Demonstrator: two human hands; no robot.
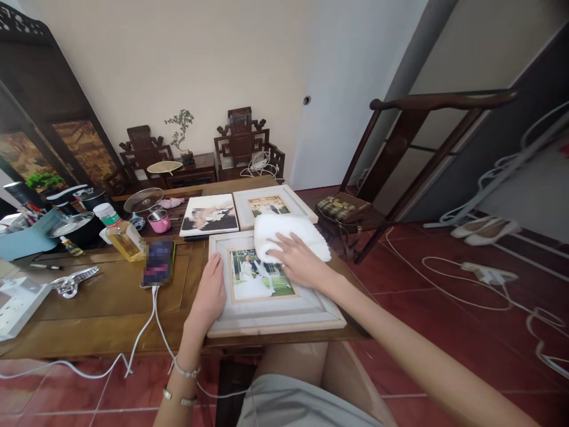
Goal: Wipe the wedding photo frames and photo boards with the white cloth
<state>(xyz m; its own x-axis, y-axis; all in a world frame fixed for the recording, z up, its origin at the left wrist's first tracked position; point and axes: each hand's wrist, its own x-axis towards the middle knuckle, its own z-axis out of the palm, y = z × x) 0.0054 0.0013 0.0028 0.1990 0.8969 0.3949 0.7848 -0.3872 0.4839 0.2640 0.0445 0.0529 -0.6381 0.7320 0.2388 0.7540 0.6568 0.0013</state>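
A white-framed wedding photo [267, 308] lies flat at the near edge of the wooden table [111, 302]. My left hand [210, 293] rests flat on the frame's left border, fingers stretched out. My right hand [299, 260] lies flat, fingers spread, on a folded white cloth [288, 234], pressing it onto the upper right part of the frame's glass. Behind it lie a second white-framed photo [273, 204] and a frameless photo print [208, 214].
A phone [158, 263] with a white charging cable [146, 323] lies left of the frame. Further left are an oil bottle [120, 234], a pink cup [159, 221], pots and metal tongs [71, 283]. A dark wooden chair [400, 160] stands right of the table; cables trail over the red floor.
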